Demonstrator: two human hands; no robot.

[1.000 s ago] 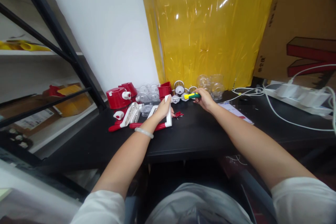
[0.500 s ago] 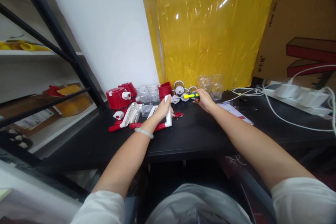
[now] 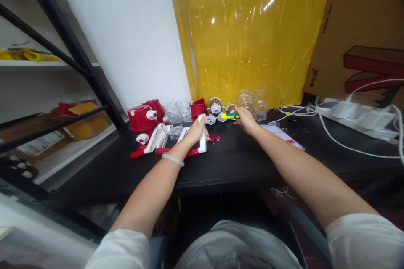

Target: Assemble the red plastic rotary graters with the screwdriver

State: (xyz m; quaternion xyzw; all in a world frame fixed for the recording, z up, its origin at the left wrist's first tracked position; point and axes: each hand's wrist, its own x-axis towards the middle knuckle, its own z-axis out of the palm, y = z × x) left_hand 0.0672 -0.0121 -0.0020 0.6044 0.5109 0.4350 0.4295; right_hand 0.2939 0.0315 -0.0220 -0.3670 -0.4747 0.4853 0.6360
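Note:
My left hand (image 3: 196, 131) is closed around a white crank handle (image 3: 203, 139) with a red grip, near the table's middle. In my right hand (image 3: 246, 120) is a screwdriver (image 3: 231, 115) with a yellow and green handle, pointing left toward the top of the white part. Whether its tip touches that part I cannot tell. Small red pieces (image 3: 215, 138) lie just right of my left hand. Left of it rests another white part with a red handle (image 3: 157, 138). Behind my hands stand metal drums (image 3: 215, 106) and a red hopper (image 3: 198, 108).
Red housings (image 3: 140, 118) and clear plastic parts (image 3: 176, 113) stand at the back left. More clear cups (image 3: 254, 101) are behind my right hand. A phone (image 3: 282, 135), white cables and a power strip (image 3: 356, 119) lie to the right. A black shelf frame (image 3: 75, 56) rises at left.
Little differs. The screwdriver's handle has turned slightly in my right hand, while my left hand and the white part stay in place.

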